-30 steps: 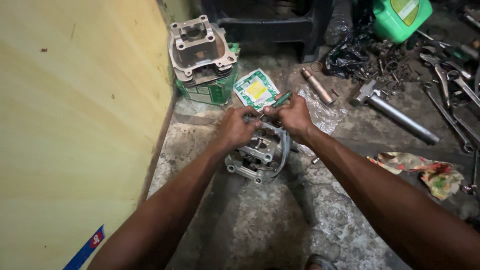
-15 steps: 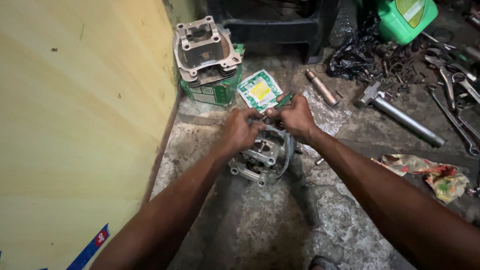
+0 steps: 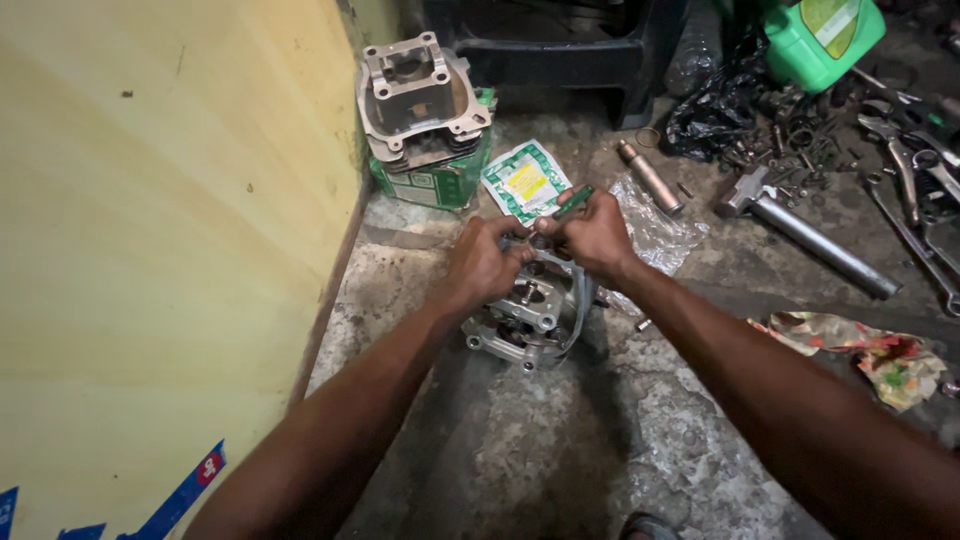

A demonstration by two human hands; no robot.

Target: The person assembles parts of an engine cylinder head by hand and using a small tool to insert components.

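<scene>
A grey metal cylinder head [image 3: 525, 318] rests on the concrete floor [image 3: 560, 450] in the middle of the head view. My left hand [image 3: 482, 262] grips its upper left edge with closed fingers. Pressed against it from the right, my right hand [image 3: 592, 236] is closed around a thin green-handled tool [image 3: 575, 201] whose handle sticks out up and to the right. The tool's tip is hidden between my hands, over the top of the cylinder head. A curved metal strip loops around the head's right side.
A yellow wall [image 3: 170, 250] runs along the left. Behind my hands, a metal cylinder block [image 3: 418, 95] sits on a green box next to a green-white packet [image 3: 525, 180]. A hammer [image 3: 805, 235], wrenches [image 3: 915, 180], a green jug [image 3: 822, 38] and a crumpled rag [image 3: 880, 355] lie right.
Both hands stay pressed together over the cylinder head with the green-handled tool. The view has shifted slightly; the hands have barely moved.
</scene>
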